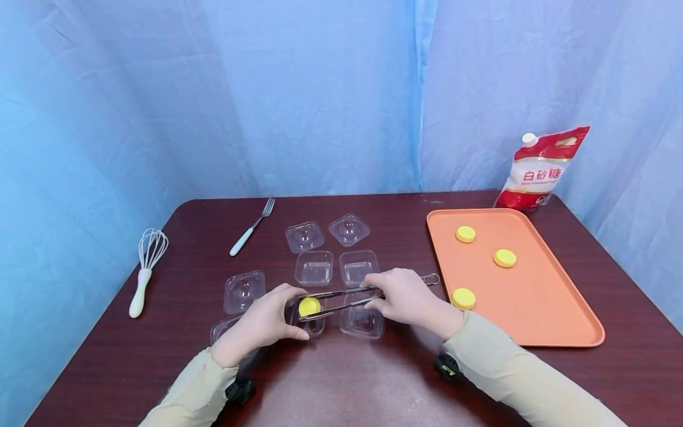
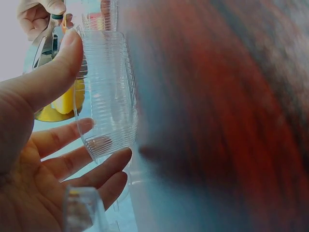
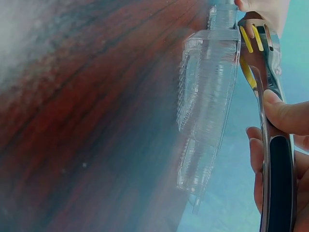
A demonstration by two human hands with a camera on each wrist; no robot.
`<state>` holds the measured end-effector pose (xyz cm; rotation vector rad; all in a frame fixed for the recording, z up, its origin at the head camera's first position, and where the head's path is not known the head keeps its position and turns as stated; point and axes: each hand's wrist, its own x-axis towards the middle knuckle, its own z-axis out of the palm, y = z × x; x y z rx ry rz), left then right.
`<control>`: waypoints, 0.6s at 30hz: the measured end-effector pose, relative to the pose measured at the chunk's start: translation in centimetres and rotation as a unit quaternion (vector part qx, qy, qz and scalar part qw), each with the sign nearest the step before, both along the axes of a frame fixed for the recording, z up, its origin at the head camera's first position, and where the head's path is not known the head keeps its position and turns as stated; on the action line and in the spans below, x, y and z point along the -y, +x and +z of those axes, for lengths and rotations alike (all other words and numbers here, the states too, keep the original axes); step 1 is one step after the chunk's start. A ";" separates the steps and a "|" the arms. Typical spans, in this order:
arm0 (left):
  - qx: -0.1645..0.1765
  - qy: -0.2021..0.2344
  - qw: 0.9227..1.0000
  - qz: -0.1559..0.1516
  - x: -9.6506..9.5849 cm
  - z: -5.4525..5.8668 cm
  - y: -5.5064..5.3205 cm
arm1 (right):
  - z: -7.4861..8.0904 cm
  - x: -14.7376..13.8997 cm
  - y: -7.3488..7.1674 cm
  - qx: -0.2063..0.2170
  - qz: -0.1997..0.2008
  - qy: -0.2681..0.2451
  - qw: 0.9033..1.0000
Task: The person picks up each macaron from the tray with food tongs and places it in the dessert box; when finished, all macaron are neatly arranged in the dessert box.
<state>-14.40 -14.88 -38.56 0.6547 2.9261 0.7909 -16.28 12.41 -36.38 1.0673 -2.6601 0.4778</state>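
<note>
Yellow disc: the task piece (image 1: 309, 306) sits between the ends of the metal tongs (image 3: 278, 183), just above the rim of the near-left clear box (image 2: 108, 72), left of the table's (image 1: 373, 379) middle.
Right hand: its grip (image 1: 402, 296) is closed around the tongs, thumb on one arm and fingers on the other; the disc lies well out from it, at the far end of the tongs.
Left hand: this grip (image 1: 269, 317) is spread wide, thumb and fingers about the box, the disc just beside them; how firmly they press, I cannot tell.
Other open boxes: three (image 1: 359, 268), beside and behind that one.
Lids: two (image 1: 349, 229) towards the far edge, two nearer the left.
Orange tray: near the right edge (image 1: 533, 308), bearing three more discs (image 1: 504, 258).
Sugar bag: far right corner (image 1: 539, 172).
Fork: near the far left corner (image 1: 252, 228).
Whisk: along the left edge (image 1: 145, 270).
</note>
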 end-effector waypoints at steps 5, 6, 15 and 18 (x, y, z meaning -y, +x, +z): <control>-0.002 -0.001 1.000 -0.003 0.1 0.1 0.0 | 0.2 0.3 -0.1 0.008 -0.001 0.011 1.000; -0.002 -0.001 1.000 -0.004 0.1 0.1 0.0 | 0.3 0.3 -0.1 0.009 -0.001 0.015 1.000; -0.003 -0.005 1.000 -0.005 0.1 0.1 0.0 | 0.6 0.7 -0.1 0.017 -0.002 0.031 0.999; -0.003 -0.004 1.000 -0.005 0.2 0.0 -0.1 | 0.7 0.8 -0.1 0.015 -0.002 0.033 0.999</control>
